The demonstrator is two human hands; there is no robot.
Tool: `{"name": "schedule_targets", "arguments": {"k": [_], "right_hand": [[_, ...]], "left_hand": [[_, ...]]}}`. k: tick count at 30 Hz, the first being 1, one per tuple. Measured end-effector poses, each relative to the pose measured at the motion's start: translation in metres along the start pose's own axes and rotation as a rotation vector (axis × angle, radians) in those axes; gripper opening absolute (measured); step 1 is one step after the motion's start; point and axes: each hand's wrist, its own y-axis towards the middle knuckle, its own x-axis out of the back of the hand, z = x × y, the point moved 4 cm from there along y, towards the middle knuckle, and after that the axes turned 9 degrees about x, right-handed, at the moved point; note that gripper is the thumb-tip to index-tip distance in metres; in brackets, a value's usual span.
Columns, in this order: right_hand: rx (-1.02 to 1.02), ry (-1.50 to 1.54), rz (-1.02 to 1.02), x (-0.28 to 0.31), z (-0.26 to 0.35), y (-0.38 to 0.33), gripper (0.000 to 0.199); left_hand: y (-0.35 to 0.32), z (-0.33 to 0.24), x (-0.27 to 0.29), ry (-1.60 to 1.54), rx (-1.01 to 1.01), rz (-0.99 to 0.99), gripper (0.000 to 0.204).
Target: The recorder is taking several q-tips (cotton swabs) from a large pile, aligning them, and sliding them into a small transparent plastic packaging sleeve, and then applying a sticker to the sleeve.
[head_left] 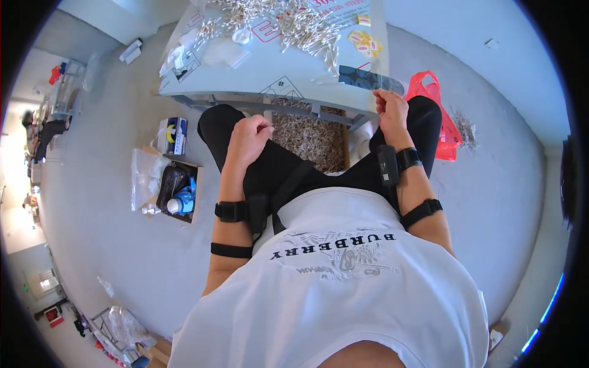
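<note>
My left hand (248, 140) is over my left thigh, its fingers curled together; anything between the fingertips is too small to make out. At the table's near right edge, my right hand (392, 111) has thumb and fingers pinched close to a dark translucent strip (368, 78). Whether it touches that strip, or holds something small, I cannot tell. On the white-covered table (245, 76) lies a heap of thin white sticks (310, 30) resembling cotton swabs. Beneath the table, between my knees, an open cardboard box (310, 138) is filled with similar small pieces.
A small white round lid-like piece (242, 37), clear plastic bags (224, 54) and yellow labels (365, 43) lie on the table. A red plastic bag (451, 138) hangs beside my right knee. On the floor at left stands a carton (195, 196) with a blue bottle.
</note>
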Motion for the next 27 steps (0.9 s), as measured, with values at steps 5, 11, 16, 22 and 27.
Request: {"name": "schedule_targets", "arguments": {"k": [5,11,16,22,27], "right_hand": [[-0.039,0.027,-0.022,-0.013,0.008,0.007,0.006],[-0.052,0.004,0.014,-0.020,0.001,0.005,0.005],[-0.069,0.020,-0.039,-0.014,0.002,0.010,0.005],[-0.027,0.037,-0.059,-0.008,0.007,0.010,0.006],[-0.016,-0.002,-0.058,0.008,-0.001,0.017,0.006]], "left_hand": [[0.006,0.000,0.004,-0.091,-0.036,-0.058,0.013],[0.007,0.019,0.001,-0.127,0.030,-0.025,0.014],[0.017,0.012,0.004,-0.142,0.011,-0.026,0.013],[0.019,0.009,-0.002,-0.095,-0.038,-0.051,0.010],[0.041,-0.005,-0.021,-0.131,-0.027,0.089,0.010]]}}
